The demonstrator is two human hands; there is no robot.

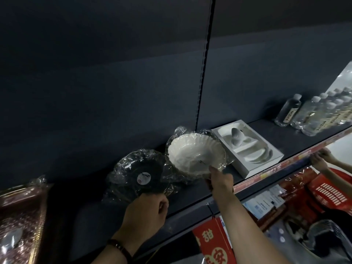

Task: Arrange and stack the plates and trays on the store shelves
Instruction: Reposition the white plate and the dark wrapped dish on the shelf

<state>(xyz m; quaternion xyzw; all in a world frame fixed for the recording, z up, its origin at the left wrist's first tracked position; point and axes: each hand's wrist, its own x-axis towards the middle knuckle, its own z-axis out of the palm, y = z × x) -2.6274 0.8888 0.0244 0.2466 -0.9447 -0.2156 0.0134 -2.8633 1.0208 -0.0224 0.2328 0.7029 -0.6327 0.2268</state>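
Observation:
A white fluted plate (194, 155) wrapped in clear film is tilted up above the dark shelf (297, 138); my right hand (221, 180) pinches its lower rim. Left of it, a black plate (141, 174) in crinkled film with a round white sticker is also tilted, and my left hand (146, 212) grips its lower edge. The two plates overlap slightly at their rims. A white boxed dish set (247, 147) lies flat on the shelf just right of the white plate.
Several clear bottles (312, 113) stand at the shelf's far right. A glittery pink tray (21, 216) sits at the left. A red price strip (285, 164) runs along the shelf's front edge. Another person's hand (320, 161) holds that edge; a red basket (331, 191) is below.

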